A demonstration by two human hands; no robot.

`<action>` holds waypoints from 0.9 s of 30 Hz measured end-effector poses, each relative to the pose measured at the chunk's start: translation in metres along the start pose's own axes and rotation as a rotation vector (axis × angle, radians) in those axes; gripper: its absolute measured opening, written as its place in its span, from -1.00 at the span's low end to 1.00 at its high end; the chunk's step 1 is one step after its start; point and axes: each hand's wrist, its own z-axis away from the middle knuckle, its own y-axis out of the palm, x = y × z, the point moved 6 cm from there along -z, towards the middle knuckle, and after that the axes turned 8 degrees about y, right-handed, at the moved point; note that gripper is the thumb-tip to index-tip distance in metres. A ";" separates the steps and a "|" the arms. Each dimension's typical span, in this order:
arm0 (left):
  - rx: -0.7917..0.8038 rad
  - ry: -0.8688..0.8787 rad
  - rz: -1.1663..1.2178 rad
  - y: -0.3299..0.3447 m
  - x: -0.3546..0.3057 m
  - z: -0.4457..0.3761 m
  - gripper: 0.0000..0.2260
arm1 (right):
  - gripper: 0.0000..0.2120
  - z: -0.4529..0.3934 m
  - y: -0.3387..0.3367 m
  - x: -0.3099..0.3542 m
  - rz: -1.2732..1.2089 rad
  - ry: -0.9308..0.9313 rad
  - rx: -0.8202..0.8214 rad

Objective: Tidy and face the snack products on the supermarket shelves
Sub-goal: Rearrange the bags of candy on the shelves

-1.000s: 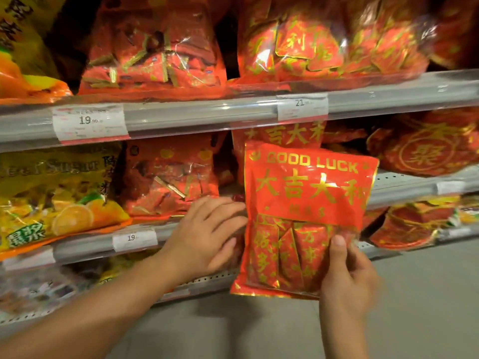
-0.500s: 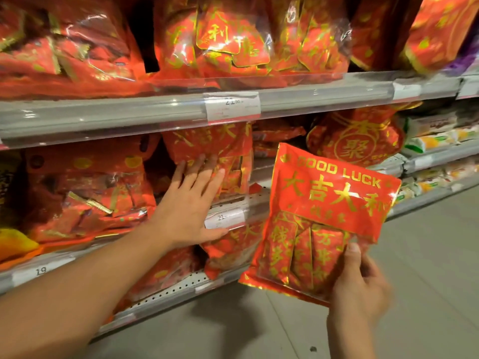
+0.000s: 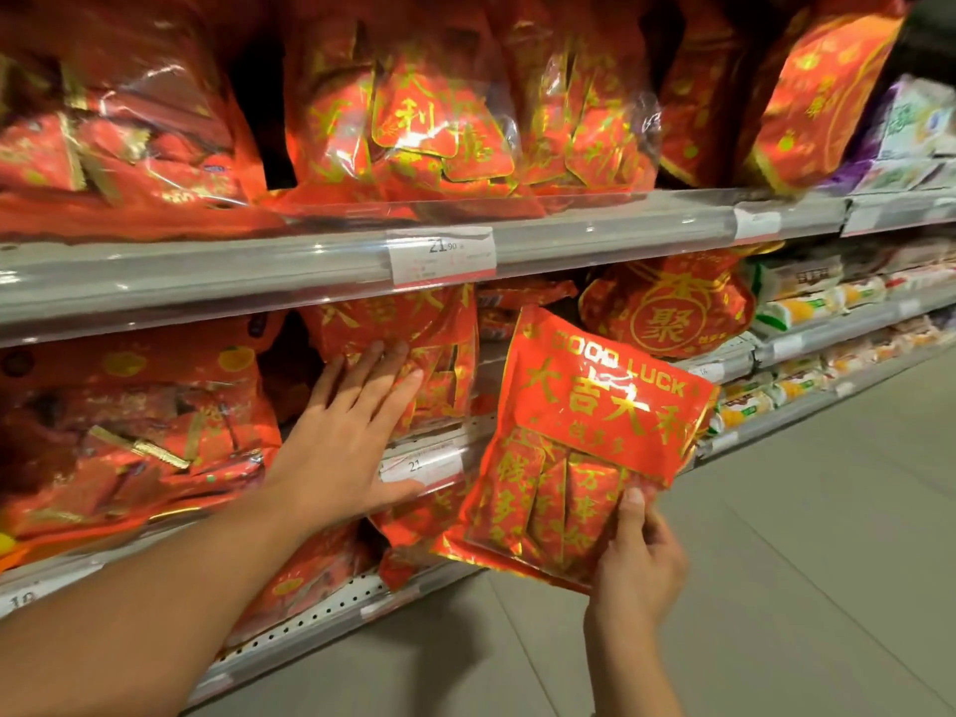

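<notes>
**Red "GOOD LUCK" bag held out in front of the middle shelf**

The right hand point(image 3: 637, 561) grips a red and gold snack bag printed "GOOD LUCK" point(image 3: 584, 442) by its lower right corner, thumb on the front over the clear window, the other fingers curled behind it. The bag is in the air, tilted with its top leaning right, in front of the middle shelf's rail and clear of the shelves.

The left hand point(image 3: 346, 437) reaches in from the lower left with its fingers straight and spread. The fingertips point(image 3: 393, 354) lie flat against the front of a matching red bag point(image 3: 414, 349) standing on the middle shelf, and the thumb crosses the shelf edge beside a price tag marked 21 point(image 3: 421, 464). This shelved bag is just to the left of the held one.

Left of the hand, on the same shelf, is a red bag with a clear window showing wrapped sweets point(image 3: 139, 432). To the right stands a round red pouch with a gold circle emblem point(image 3: 667, 307). The upper shelf rail point(image 3: 207, 271) carries a price label reading 21.90 point(image 3: 442, 255), with more red and gold bags point(image 3: 429, 121) above it. Pale green and white packs point(image 3: 796, 307) fill the shelves farther right. Grey floor tiles point(image 3: 776, 561) lie below
</notes>
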 end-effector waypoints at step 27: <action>-0.034 0.029 0.024 0.007 -0.003 -0.002 0.10 | -0.62 -0.133 0.151 0.121 0.456 -0.446 0.252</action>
